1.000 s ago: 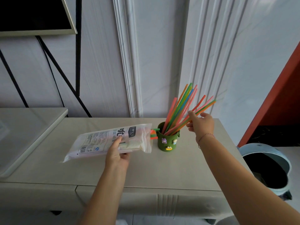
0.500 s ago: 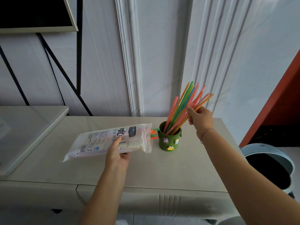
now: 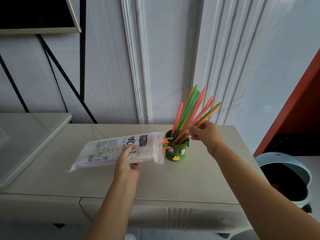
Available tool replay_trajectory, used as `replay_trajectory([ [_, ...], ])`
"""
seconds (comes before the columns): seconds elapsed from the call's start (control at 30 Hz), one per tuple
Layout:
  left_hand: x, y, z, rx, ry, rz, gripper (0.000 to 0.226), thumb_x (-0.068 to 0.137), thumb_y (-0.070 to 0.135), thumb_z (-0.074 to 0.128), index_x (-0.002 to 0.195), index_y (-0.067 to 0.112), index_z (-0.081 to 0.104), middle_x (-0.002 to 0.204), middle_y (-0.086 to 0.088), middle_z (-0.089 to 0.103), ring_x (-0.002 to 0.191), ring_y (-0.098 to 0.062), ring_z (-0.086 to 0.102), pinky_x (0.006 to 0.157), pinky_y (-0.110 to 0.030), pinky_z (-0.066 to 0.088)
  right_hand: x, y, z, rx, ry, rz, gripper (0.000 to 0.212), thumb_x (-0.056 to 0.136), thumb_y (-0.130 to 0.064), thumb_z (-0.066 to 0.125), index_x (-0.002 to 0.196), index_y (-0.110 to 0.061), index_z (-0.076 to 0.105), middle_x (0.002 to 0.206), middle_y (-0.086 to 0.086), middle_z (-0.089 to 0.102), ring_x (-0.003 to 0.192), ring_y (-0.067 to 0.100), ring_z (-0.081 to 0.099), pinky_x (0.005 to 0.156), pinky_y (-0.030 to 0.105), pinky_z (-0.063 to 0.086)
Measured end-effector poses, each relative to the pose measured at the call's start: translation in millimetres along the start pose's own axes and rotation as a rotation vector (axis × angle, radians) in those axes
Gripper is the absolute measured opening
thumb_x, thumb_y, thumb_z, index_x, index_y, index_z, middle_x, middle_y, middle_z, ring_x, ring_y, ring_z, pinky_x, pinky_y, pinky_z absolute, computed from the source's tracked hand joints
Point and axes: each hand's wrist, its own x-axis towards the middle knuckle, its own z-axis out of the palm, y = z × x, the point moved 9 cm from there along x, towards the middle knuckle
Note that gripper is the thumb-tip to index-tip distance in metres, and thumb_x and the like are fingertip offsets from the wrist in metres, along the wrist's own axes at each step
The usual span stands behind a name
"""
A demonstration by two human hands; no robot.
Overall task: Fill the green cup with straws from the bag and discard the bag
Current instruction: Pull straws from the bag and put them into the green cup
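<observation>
A small green cup (image 3: 174, 152) with cartoon stickers stands on the beige cabinet top (image 3: 97, 179). Several coloured straws (image 3: 189, 111) lean in it, fanned up and to the right. My right hand (image 3: 206, 134) pinches the rightmost straws just above the cup's rim. My left hand (image 3: 127, 164) holds a clear printed straw bag (image 3: 110, 150) level above the cabinet, mouth toward the cup. A few straw ends (image 3: 166, 143) stick out of the bag's mouth, right beside the cup.
A pale blue bin (image 3: 287, 179) with a dark open mouth stands on the floor to the right of the cabinet. A lower glass-topped surface (image 3: 26, 141) adjoins on the left. The white panelled wall (image 3: 166, 58) rises right behind the cup.
My right hand has slid down the straws toward the cup's rim, and the straws it holds now lean lower to the right. The bag and my left hand have barely moved.
</observation>
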Motion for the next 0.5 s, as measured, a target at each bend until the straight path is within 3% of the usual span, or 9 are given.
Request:
replay_trajectory([
  [0.13, 0.6, 0.1, 2.3, 0.009, -0.020, 0.003, 0.018, 0.084, 0.005, 0.066, 0.093, 0.019, 0.059, 0.089, 0.003, 0.067, 0.074, -0.010, 0.065, 0.056, -0.023, 0.056, -15.9, 12.5, 2.9, 0.005, -0.036, 0.112, 0.032, 0.083, -0.032, 0.070, 0.100, -0.008, 0.058, 0.080, 0.008, 0.063, 0.065, 0.016, 0.063, 0.062, 0.026, 0.057],
  [0.27, -3.0, 3.9, 5.4, 0.015, -0.044, 0.047, 0.038, 0.080, 0.003, 0.070, 0.113, 0.018, 0.060, 0.099, 0.002, 0.068, 0.084, -0.013, 0.066, 0.065, -0.026, 0.058, -40.8, 22.3, 24.3, 0.053, -0.186, 0.220, 0.029, 0.091, -0.032, 0.058, 0.098, -0.004, 0.060, 0.079, 0.009, 0.060, 0.061, 0.016, 0.058, 0.055, 0.025, 0.052],
  [0.4, -9.4, 8.3, 12.8, 0.020, -0.078, 0.112, 0.050, 0.077, 0.001, 0.072, 0.124, 0.013, 0.061, 0.116, -0.002, 0.068, 0.104, -0.020, 0.066, 0.086, -0.036, 0.054, -59.5, 10.9, 49.8, 0.171, -0.308, 0.190, 0.023, 0.092, -0.026, 0.058, 0.103, -0.006, 0.063, 0.081, 0.006, 0.063, 0.063, 0.016, 0.059, 0.057, 0.025, 0.052],
  [0.5, -13.2, 8.7, 17.4, 0.029, -0.113, 0.133, 0.052, 0.077, 0.000, 0.071, 0.126, 0.012, 0.061, 0.123, -0.005, 0.066, 0.112, -0.023, 0.063, 0.096, -0.042, 0.050, -62.7, 0.7, 59.1, 0.185, -0.305, 0.119, 0.019, 0.089, -0.021, 0.063, 0.102, -0.008, 0.066, 0.087, 0.006, 0.069, 0.066, 0.016, 0.064, 0.062, 0.028, 0.055],
])
